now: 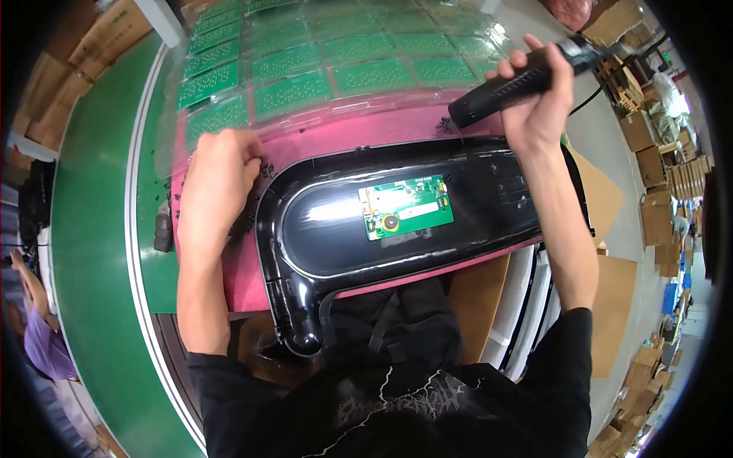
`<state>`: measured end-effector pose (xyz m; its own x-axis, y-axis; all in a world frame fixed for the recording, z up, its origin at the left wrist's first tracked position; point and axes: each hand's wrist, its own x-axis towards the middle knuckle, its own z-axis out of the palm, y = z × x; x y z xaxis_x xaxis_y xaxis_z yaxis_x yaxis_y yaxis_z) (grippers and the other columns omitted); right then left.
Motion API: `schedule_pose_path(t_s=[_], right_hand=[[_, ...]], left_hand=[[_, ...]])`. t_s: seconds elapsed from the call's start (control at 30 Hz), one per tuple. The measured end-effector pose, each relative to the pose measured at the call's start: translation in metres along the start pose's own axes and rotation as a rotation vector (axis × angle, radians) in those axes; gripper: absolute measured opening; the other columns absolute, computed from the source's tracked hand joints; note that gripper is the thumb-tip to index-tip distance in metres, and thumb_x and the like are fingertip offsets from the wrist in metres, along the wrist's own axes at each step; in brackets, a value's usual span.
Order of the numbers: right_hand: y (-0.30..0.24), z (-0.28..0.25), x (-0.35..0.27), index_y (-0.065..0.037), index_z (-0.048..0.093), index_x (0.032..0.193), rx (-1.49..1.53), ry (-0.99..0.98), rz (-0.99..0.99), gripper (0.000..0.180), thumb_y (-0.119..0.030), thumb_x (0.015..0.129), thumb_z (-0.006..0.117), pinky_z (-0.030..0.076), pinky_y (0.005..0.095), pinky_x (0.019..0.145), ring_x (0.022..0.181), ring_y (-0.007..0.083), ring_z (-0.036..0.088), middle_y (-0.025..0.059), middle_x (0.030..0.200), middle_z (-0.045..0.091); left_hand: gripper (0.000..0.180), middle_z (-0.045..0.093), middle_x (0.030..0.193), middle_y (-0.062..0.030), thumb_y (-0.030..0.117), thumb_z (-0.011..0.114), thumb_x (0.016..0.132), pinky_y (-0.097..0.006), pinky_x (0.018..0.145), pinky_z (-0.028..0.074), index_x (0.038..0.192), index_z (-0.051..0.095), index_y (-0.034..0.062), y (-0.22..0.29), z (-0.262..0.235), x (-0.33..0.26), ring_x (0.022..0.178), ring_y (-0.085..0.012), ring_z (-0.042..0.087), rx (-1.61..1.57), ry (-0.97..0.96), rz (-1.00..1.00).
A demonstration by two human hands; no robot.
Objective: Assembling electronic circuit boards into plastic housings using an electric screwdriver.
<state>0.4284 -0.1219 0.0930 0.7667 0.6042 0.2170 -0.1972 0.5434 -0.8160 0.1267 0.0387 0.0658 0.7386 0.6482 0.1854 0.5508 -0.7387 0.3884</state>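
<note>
A glossy black plastic housing (321, 229) lies on a pink mat (359, 133) in front of me, with a small green circuit board (405, 206) seated in its middle. My right hand (538, 91) grips a black electric screwdriver (511, 80), raised above the housing's far right edge with its tip pointing left and down. My left hand (221, 175) rests with curled fingers on a scatter of small black screws (263, 169) at the mat's left side; whether it holds one is hidden.
A clear plastic tray (321, 61) with several green circuit boards lies beyond the mat. A green conveyor belt (92, 229) runs along the left, where another person's arm (27, 278) shows. Cardboard boxes (657, 183) stand at the right and far left.
</note>
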Motion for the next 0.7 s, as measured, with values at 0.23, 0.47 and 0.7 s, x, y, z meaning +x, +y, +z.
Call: schedule_pose_path(t_s=[0.23, 0.47, 0.7], right_hand=[[-0.012, 0.05, -0.066, -0.002, 0.051, 0.107, 0.334, -0.137, 0.08, 0.047, -0.047, 0.092, 0.049, 0.041, 0.0383, 0.074, 0.067, 0.0165, 0.047, 0.0032, 0.075, 0.049], [-0.013, 0.078, -0.093, 0.0, 0.05, 0.113, 0.349, -0.152, 0.024, 0.051, -0.045, 0.091, 0.053, 0.036, 0.0315, 0.075, 0.068, 0.0125, 0.042, 0.0005, 0.076, 0.045], [-0.025, 0.075, -0.105, -0.004, 0.05, 0.109, 0.308, -0.321, -0.13, 0.056, -0.053, 0.084, 0.06, 0.035, 0.0242, 0.057, 0.051, 0.0054, 0.039, -0.005, 0.066, 0.044]], left_hand=[[0.013, 0.07, 0.087, -0.008, -0.006, 0.071, 0.075, -0.025, 0.074, 0.053, 0.089, 0.071, -0.0036, 0.052, -0.007, -0.008, 0.082, -0.0134, 0.065, -0.855, -0.046, 0.14], [0.017, 0.069, 0.082, -0.0108, -0.003, 0.077, 0.069, -0.029, 0.069, 0.052, 0.085, 0.072, -0.0013, 0.063, 0.013, -0.012, 0.077, -0.0199, 0.067, -0.781, 0.185, 0.457], [0.012, 0.07, 0.081, -0.0106, -0.005, 0.073, 0.074, -0.028, 0.07, 0.053, 0.086, 0.071, -0.0027, 0.06, 0.014, -0.013, 0.076, -0.0177, 0.068, -0.918, 0.068, 0.352]])
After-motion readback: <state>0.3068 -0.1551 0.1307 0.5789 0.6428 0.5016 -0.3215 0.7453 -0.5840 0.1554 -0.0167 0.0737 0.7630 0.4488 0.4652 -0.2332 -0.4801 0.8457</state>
